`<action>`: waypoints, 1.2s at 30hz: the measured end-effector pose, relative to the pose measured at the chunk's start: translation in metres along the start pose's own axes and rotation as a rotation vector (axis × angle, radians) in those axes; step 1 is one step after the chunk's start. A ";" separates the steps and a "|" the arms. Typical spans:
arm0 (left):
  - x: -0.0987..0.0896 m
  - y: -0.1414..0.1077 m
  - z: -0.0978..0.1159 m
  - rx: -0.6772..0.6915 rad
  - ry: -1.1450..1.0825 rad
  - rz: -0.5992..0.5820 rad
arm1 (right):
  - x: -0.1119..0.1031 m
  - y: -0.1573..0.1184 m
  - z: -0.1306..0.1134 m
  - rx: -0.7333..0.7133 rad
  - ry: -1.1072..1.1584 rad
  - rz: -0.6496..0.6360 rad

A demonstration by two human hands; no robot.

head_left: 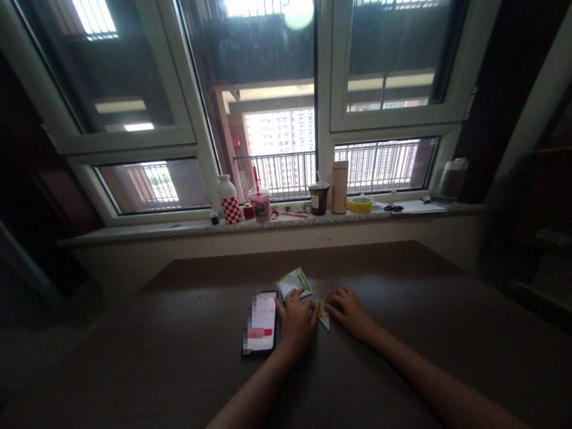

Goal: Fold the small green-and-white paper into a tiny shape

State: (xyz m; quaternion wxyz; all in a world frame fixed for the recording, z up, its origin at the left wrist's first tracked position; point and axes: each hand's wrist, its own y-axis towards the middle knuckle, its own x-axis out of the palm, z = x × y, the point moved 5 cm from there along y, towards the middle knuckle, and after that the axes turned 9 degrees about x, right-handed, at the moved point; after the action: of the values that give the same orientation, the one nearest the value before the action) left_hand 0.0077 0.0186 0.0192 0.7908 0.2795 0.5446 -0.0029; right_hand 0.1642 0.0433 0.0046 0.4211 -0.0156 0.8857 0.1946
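A small folded piece of printed paper (322, 316), green, yellow and white and pointed at its near end, lies on the brown table between my hands. My left hand (297, 320) rests palm down just left of it, fingers spread; its thumb reaches toward the phone and one fingertip meets the packet. From the right, my right hand (351, 312) curls its fingers, with thumb and fingertip closed at the folded paper's edge. Just beyond my left hand lies a flat green-and-white printed packet (292, 282). A phone (263, 322) with a lit screen lies left of that hand.
On the windowsill (187, 229) beyond the table (187, 298) stand a checkered bottle (230, 202), a pink cup with straw (261, 205), a dark cup (319, 199) and a beige flask (339, 187). Yellow tape (360, 205) and scissors (394, 208) lie further right.
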 end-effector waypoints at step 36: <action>-0.001 0.003 -0.001 -0.021 -0.021 0.031 | -0.001 0.000 -0.002 0.140 -0.097 0.034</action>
State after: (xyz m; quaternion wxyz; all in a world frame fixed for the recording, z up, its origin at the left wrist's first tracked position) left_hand 0.0072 0.0212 0.0209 0.7992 0.2798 0.5318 0.0121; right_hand 0.1631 0.0427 0.0064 0.4602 0.0383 0.8759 0.1400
